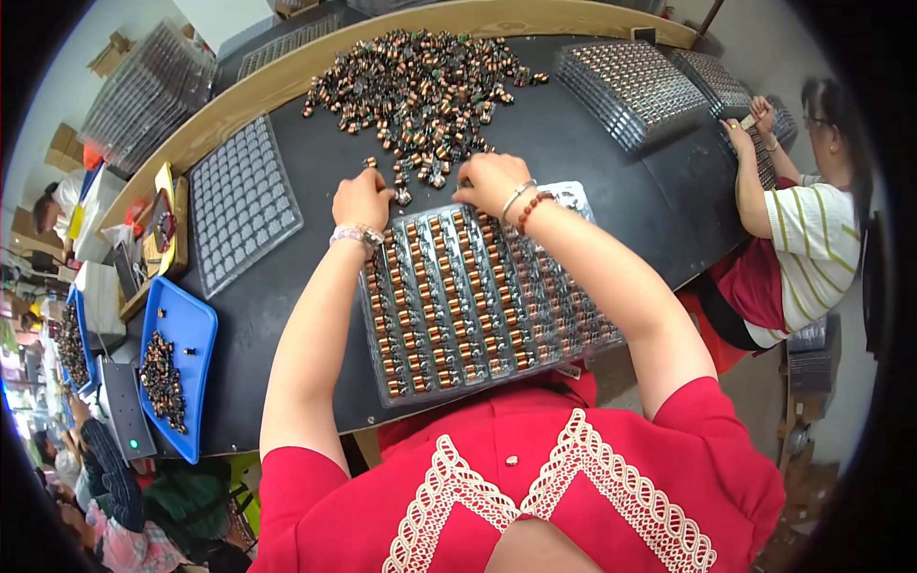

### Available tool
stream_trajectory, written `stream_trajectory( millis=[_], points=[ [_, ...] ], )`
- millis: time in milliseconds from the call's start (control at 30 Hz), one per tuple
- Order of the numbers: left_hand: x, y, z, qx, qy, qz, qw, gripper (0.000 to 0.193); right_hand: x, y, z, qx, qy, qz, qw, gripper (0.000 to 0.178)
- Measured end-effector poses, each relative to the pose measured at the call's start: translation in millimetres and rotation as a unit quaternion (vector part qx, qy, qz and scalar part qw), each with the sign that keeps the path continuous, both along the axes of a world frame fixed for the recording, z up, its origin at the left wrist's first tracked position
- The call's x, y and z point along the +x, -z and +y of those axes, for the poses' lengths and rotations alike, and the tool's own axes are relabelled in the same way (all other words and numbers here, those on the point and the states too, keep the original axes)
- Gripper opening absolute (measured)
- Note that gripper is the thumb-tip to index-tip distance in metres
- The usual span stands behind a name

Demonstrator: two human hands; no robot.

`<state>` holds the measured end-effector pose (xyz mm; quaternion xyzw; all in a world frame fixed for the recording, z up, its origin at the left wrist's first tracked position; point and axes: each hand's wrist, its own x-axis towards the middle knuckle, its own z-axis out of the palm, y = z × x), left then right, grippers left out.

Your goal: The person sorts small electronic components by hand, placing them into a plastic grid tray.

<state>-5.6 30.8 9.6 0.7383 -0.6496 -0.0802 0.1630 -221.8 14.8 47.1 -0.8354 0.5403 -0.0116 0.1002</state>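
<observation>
My left hand (pixel 362 202) is closed at the far left corner of a clear plastic tray (pixel 392 402), its fingertips beside a small copper-wound coil (pixel 402 198). Whether they grip a part is hidden. At the tray's far edge, my right hand (pixel 494 184) has its fingers curled down and drawn together; what they hold, if anything, cannot be seen. Rows of copper coils (pixel 445 320) fill the tray's left and middle columns. Its right part, partly under my right forearm, looks less filled. Just beyond both hands spreads a big heap of loose coils (pixel 411 91).
An unfilled plastic tray (pixel 244 202) lies at the left. Nearer stands a blue bin (pixel 202 329) with loose coils. Stacked filled trays (pixel 630 91) sit at the far right, where a co-worker (pixel 807 220) handles another tray. A wooden rail (pixel 287 76) borders the black table (pixel 325 258).
</observation>
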Motion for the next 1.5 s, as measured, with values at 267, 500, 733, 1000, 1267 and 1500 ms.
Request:
stream_trajectory(
  millis=[267,500,733,1000,1267,1500],
  points=[
    [0,-29,41,-0.048,0.014,0.461,0.886,0.025,-3,1,1,-0.046,-0.077,-0.091,0.992,0.013],
    [-44,-53,180,-0.093,0.19,0.278,0.937,0.023,-50,-12,92,-0.092,-0.179,-0.291,0.935,0.016],
    [-69,-34,246,-0.161,0.343,0.077,0.922,0.023,-64,-9,130,-0.04,-0.175,-0.237,0.955,0.017],
    [-78,-29,254,-0.196,0.286,0.04,0.937,0.029,-67,8,126,-0.076,-0.225,-0.251,0.938,0.014],
    [-68,-45,246,-0.075,0.337,0.068,0.936,0.03,-66,9,135,-0.158,-0.18,-0.156,0.958,0.016],
    [-49,-47,207,-0.167,0.204,0.118,0.957,0.022,-61,1,145,-0.2,-0.143,-0.032,0.969,0.011]
  ],
)
